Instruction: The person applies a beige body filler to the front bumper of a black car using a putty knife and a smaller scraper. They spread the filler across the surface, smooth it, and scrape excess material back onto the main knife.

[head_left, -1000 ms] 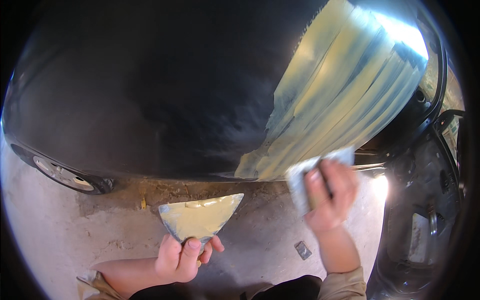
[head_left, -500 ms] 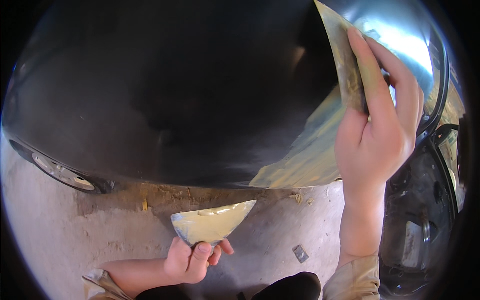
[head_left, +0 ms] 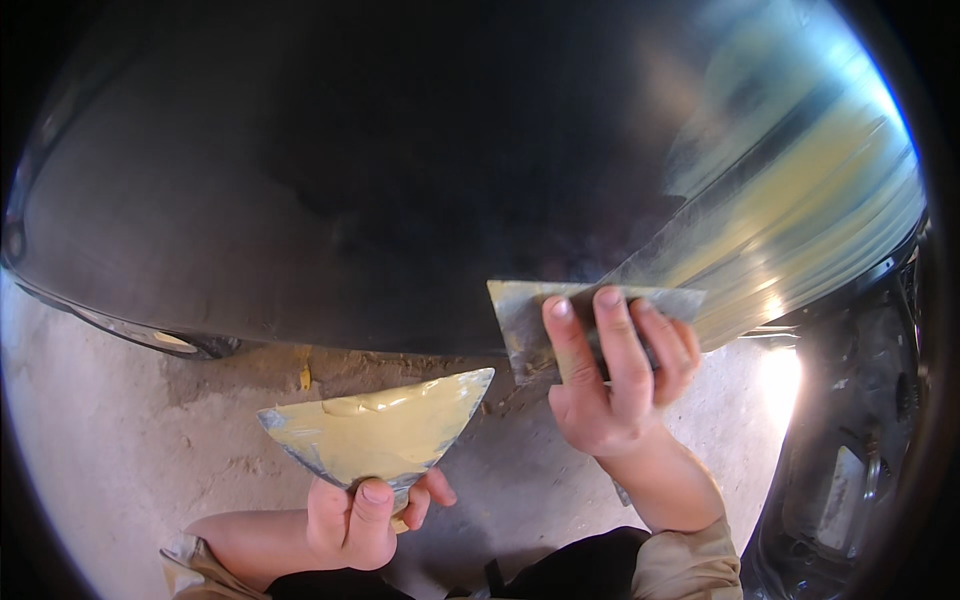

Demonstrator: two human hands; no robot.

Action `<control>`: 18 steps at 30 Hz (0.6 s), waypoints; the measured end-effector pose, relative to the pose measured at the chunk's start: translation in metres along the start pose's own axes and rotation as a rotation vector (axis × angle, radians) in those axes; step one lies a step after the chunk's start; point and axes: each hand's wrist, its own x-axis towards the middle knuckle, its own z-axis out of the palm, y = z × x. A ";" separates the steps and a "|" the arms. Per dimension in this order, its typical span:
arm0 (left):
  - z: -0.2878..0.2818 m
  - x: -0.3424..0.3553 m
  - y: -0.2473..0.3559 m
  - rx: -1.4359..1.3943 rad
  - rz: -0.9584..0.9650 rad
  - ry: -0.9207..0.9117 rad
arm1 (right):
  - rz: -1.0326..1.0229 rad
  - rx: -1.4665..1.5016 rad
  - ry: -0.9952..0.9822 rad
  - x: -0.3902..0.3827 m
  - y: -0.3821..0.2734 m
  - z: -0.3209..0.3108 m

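My left hand (head_left: 362,520) grips a triangular spreader (head_left: 380,420) loaded with cream-yellow paste, held below the lower edge of a dark car panel (head_left: 290,180). My right hand (head_left: 620,370) has a flat, smeared metal spreader (head_left: 522,315) in its fingers, at the panel's lower edge, with fingertips on the blade. Yellowish streaked paste (head_left: 800,210) covers the right part of the panel, running down toward that spreader.
A wheel (head_left: 170,340) shows under the panel at left. Below is a stained concrete floor (head_left: 180,430) with a small yellow bit (head_left: 305,376). A black open car door (head_left: 850,460) stands at the right.
My right hand has swept up over the streaked paste and come back down leftward to the panel's lower edge. The left hand and its spreader have shifted slightly left; the streaks look thinner.
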 end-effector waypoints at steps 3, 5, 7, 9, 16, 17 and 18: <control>0.000 -0.003 0.005 -0.232 -0.118 -0.018 | 0.022 0.014 -0.010 -0.031 -0.015 0.011; -0.001 -0.001 0.005 -0.321 -0.166 -0.020 | 0.032 0.024 -0.003 -0.047 -0.022 0.019; -0.003 -0.002 0.005 -0.382 -0.200 -0.027 | 0.053 0.039 -0.001 -0.058 -0.031 0.025; -0.003 -0.001 0.005 -0.431 -0.228 -0.026 | 0.059 0.055 -0.045 -0.069 -0.040 0.026; -0.005 0.002 0.006 -0.573 -0.293 -0.015 | -0.002 0.219 -0.357 -0.073 -0.032 -0.017; -0.005 0.003 0.006 -0.586 -0.302 -0.014 | 0.006 0.252 -0.344 -0.060 -0.024 -0.029; -0.005 0.002 0.006 -0.598 -0.308 -0.011 | 0.014 0.290 -0.330 -0.046 -0.017 -0.040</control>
